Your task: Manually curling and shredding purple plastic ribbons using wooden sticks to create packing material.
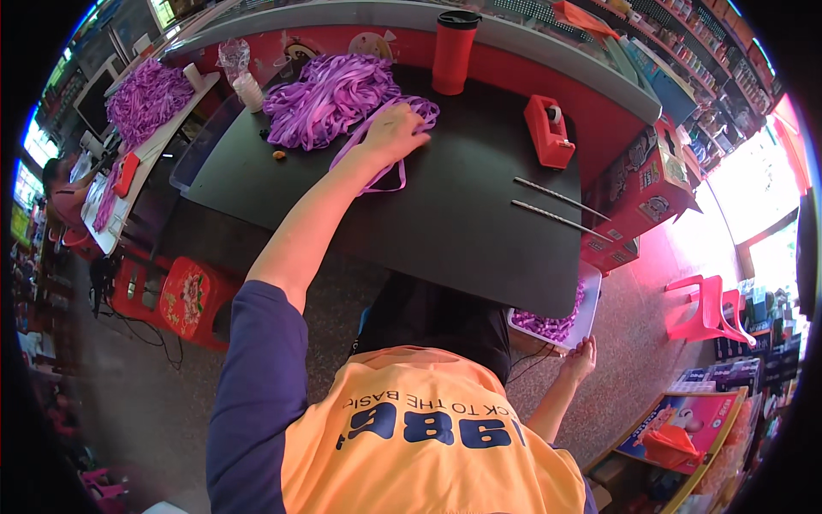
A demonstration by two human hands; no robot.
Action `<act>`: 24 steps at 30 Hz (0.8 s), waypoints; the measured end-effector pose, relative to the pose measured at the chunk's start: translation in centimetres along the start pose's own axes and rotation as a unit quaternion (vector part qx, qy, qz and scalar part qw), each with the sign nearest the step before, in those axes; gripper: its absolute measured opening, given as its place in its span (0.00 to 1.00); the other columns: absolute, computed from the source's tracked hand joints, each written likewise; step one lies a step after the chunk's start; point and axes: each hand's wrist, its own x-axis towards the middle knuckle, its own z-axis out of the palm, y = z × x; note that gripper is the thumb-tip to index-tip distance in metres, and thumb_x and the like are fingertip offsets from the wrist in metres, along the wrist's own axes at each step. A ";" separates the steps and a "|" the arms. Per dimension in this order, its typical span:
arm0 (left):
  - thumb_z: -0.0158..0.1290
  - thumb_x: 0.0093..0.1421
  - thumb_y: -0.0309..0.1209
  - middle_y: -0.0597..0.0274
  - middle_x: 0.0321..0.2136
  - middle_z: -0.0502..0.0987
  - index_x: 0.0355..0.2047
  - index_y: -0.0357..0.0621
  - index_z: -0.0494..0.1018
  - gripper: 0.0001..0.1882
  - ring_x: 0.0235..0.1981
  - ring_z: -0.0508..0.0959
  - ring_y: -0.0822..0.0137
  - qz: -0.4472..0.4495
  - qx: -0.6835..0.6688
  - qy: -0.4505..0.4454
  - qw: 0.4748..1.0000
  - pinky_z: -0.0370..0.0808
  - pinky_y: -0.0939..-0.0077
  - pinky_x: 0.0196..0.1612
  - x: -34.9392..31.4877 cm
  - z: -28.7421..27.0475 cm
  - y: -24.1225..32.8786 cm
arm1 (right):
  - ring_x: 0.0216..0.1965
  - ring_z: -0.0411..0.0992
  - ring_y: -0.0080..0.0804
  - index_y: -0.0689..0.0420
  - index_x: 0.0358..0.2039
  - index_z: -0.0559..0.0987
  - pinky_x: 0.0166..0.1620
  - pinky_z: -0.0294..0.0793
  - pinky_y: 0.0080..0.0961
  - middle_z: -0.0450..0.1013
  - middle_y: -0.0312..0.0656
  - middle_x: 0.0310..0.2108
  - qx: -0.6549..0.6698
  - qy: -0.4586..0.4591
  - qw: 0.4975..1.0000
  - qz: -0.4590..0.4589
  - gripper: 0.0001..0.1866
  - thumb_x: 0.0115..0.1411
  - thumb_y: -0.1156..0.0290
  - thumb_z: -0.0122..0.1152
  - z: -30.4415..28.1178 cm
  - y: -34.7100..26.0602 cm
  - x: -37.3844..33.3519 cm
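On the black table (479, 231) lies a big loose heap of purple ribbon (330, 98). My left hand (396, 135) reaches forward over the heap's right end, with its fingers curled on some ribbon strands; one loop hangs toward me below the wrist. Low on the right, my right hand (580, 363) is beside the near right corner of a white tray (591, 304). Its fingers point upward and look apart, with nothing visible in them. Short purple ribbon pieces (552, 325) fill the tray, which the table edge partly hides.
Two thin metal rods (561, 220) lie on the table's right side, near a red tape dispenser (550, 133). A red tumbler (454, 53) and stacked white cups (248, 92) stand at the back. At left are a red stool (193, 295), another ribbon heap (150, 101) and a seated person.
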 end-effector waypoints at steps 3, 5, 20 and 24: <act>0.56 0.47 0.35 0.52 0.30 0.75 0.29 0.42 0.77 0.11 0.38 0.74 0.53 -0.054 -0.030 -0.092 0.994 0.70 0.62 0.42 0.8 0.4 0.0 | 0.25 0.66 0.14 0.57 0.46 0.74 0.26 0.62 0.10 0.72 0.31 0.31 0.011 0.024 1.000 0.014 0.13 0.61 0.71 0.50 0.1 0.4 0.0; 0.56 0.47 0.35 0.52 0.29 0.75 0.28 0.42 0.77 0.10 0.36 0.75 0.52 -0.031 -0.065 -0.107 0.992 0.70 0.62 0.40 0.3 0.5 0.4 | 0.25 0.65 0.15 0.57 0.45 0.74 0.26 0.61 0.10 0.72 0.31 0.32 0.020 0.029 0.998 -0.045 0.13 0.60 0.71 0.50 1.5 -0.7 -0.1; 0.56 0.51 0.32 0.55 0.33 0.74 0.36 0.40 0.76 0.13 0.41 0.72 0.55 0.207 -0.092 -0.100 0.969 0.68 0.65 0.46 5.0 -1.1 0.4 | 0.33 0.64 0.18 0.60 0.33 0.76 0.36 0.64 0.13 0.70 0.40 0.29 0.096 -0.273 0.905 -0.312 0.09 0.59 0.73 0.46 21.7 -15.7 -13.0; 0.53 0.51 0.32 0.54 0.32 0.73 0.32 0.42 0.77 0.10 0.39 0.72 0.54 0.206 0.071 -0.206 0.954 0.69 0.64 0.46 6.8 1.9 2.1 | 0.47 0.67 0.49 0.65 0.37 0.75 0.54 0.57 0.49 0.72 0.52 0.41 0.129 -0.578 0.679 -0.433 0.23 0.58 0.56 0.44 19.4 -22.2 -17.1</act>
